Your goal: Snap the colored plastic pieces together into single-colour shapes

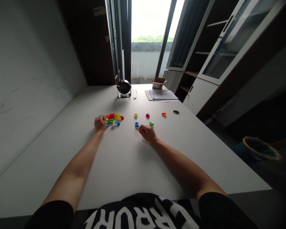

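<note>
My left hand is closed at the left edge of a loose pile of small plastic pieces, its fingertips partly hidden. The pile has orange pieces, yellow pieces, a green piece, a white piece and blue ones. My right hand has its fingers pinched together just right of a blue piece; whatever they hold is too small to make out. Behind that hand lies a green piece. Farther back, a yellow piece, a red piece and an orange piece sit apart.
A round black device on a metal stand stands at the back of the white table, near a small cord. Papers and an open cardboard box are at the back right. A cable hole is near the right edge.
</note>
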{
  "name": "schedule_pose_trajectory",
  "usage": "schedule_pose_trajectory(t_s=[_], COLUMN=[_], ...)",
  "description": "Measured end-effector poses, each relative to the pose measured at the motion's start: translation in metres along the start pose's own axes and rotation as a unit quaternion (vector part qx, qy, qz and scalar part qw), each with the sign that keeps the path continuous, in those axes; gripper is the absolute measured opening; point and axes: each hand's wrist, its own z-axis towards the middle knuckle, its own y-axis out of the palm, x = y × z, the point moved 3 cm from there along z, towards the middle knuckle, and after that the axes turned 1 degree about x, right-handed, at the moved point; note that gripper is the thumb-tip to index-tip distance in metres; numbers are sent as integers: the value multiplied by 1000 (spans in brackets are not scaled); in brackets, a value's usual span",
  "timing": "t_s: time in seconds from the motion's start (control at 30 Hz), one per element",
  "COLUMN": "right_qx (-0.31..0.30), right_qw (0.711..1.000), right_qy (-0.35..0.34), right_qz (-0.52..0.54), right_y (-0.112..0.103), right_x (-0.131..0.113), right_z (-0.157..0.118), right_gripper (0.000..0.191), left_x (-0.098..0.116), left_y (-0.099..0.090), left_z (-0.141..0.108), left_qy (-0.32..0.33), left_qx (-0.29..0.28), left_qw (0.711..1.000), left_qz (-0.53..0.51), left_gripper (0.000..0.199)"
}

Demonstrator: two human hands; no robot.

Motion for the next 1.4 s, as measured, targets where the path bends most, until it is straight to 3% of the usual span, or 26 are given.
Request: schedule_pose_trajectory(t_s=[0.17, 0.3, 0.43, 0.63, 0.77, 1.4], right_qx=[-22, -23, -29, -39, -39, -35], right_qw=[1000, 999, 999, 999, 999, 998], right_qy=[-11, -15, -11, -12, -17, -40], right_qz=[-11, -20, -17, -28, -29, -18], right_y=[5, 5, 5, 6, 5, 5], right_x=[-1, -2, -1, -2, -4, -3], right_z=[0, 0, 0, 0, 0, 1], right_gripper=[23, 25, 25, 25, 26, 23], left_x=[-15, -13, 2, 28, 30, 17], left_y=[-2, -2, -3, 2, 5, 9], left_z=[-10, -17, -23, -33, -34, -30], left_qy=[-60, -45, 5, 150, 163, 191], left_qx=[14, -7, -28, -98, -129, -74], left_qw=[998, 999, 1000, 984, 978, 979], left_qz=[-12, -10, 4, -3, 24, -17], left_gripper=[29, 27, 31, 48, 50, 42])
